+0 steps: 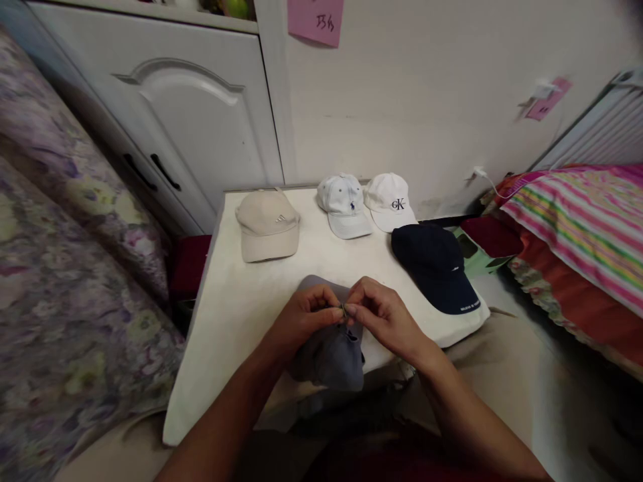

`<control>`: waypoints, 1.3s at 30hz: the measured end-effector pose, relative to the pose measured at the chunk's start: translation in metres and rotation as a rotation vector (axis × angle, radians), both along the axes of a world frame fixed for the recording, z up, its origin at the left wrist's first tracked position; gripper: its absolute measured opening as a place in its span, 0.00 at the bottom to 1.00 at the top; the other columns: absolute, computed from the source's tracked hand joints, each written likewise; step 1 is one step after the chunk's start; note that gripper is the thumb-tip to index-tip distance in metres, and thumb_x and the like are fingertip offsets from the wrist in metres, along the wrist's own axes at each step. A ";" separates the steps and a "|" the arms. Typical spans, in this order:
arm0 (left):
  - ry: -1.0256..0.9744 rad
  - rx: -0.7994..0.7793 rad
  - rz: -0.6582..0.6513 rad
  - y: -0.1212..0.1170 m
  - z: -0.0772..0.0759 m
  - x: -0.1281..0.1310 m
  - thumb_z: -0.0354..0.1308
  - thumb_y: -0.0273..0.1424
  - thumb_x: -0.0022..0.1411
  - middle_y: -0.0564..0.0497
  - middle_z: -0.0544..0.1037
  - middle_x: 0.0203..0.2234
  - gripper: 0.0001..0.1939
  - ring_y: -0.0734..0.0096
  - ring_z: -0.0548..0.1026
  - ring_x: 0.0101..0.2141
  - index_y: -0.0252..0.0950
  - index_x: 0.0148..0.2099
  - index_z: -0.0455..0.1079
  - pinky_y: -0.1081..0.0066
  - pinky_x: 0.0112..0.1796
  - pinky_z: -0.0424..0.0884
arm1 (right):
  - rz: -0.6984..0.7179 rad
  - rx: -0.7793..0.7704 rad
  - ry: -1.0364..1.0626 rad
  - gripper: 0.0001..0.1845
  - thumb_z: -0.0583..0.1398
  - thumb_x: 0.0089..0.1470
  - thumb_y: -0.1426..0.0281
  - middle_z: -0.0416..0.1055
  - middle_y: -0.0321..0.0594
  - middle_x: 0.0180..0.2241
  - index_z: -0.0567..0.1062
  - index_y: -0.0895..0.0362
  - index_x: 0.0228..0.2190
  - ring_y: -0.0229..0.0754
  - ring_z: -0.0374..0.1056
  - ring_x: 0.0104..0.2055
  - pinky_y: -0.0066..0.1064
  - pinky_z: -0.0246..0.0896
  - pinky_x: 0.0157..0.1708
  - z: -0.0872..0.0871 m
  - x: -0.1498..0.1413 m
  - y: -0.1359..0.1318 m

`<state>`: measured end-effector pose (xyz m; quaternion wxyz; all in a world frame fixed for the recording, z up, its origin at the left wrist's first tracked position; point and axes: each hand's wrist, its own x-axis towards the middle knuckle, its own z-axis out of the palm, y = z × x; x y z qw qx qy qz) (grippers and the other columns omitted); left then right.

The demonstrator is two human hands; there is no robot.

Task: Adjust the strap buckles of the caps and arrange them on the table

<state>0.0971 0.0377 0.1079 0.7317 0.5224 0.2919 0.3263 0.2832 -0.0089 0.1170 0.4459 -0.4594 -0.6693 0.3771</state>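
A left hand [307, 312] and right hand [382, 312] are pinching a strap-like piece [343, 310] of the gray cap [326, 361] at the table's [221, 335] near edge, close fingertip grips likely helping steady it.

Head view of two bare hands at work on a gray cap [326, 365], taken as the center of the dial. The left hand [307, 311] and right hand [384, 311] meet fingertip to fingertip, pinching a small part at the cap whose detail is too fine to resolve. On the pale tabletop [236, 321] lie a beige cap [268, 224] at eleven o'clock, a light-blue cap [344, 204] at twelve, a white cap [389, 201] just beside it at one, and a navy cap [435, 264] at two, visor toward five. Farther out: floral fabric [75, 268], between nine and ten; striped bedding [593, 207], two.
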 end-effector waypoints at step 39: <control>0.200 0.113 0.052 -0.001 0.004 0.002 0.66 0.30 0.51 0.54 0.75 0.24 0.07 0.73 0.70 0.28 0.33 0.30 0.72 0.73 0.30 0.63 | -0.004 -0.114 0.082 0.04 0.61 0.56 0.72 0.69 0.38 0.31 0.77 0.56 0.31 0.39 0.66 0.32 0.31 0.60 0.33 -0.001 0.005 -0.002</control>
